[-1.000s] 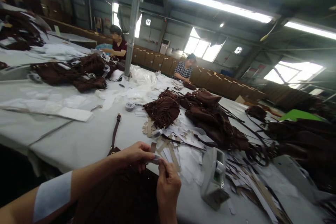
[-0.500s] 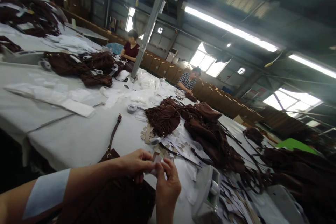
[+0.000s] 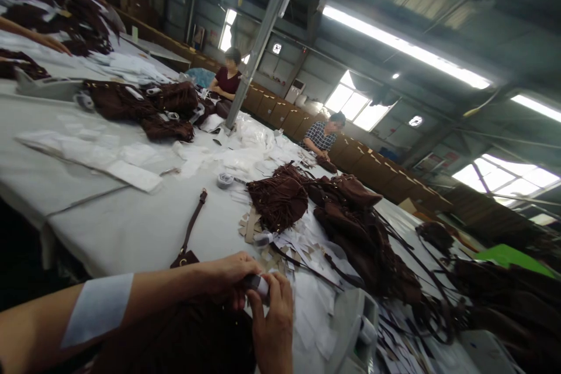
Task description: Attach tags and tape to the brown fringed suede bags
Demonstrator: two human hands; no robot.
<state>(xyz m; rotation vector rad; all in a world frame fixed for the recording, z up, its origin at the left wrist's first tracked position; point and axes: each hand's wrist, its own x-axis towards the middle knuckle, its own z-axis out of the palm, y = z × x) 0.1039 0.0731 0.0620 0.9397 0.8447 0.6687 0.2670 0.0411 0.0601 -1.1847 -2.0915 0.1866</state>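
Observation:
A dark strap end with a white strip (image 3: 259, 287) around it sits between my two hands, above a dark brown bag (image 3: 188, 339) at the bottom of the view. My left hand (image 3: 234, 274) is closed round the strap from the left. Thumb and fingers of my right hand (image 3: 274, 312) pinch the white strip from the right. A thin brown buckled strap (image 3: 193, 222) runs from the bag onto the white table (image 3: 131, 234). Part of what lies in my fingers is hidden.
A tape dispenser (image 3: 355, 327) stands to the right of my hands. Ahead lie fringed brown bags (image 3: 280, 196), paper scraps (image 3: 302, 251) and a white roll (image 3: 225, 180). Two people sit across the table by a post (image 3: 263, 41). Another person's hand (image 3: 55, 42) reaches in far left.
The white strip, earlier upright at my fingertips, now lies around the dark strap end. My right hand has shifted slightly left and lower. Another person's arm has appeared at far left.

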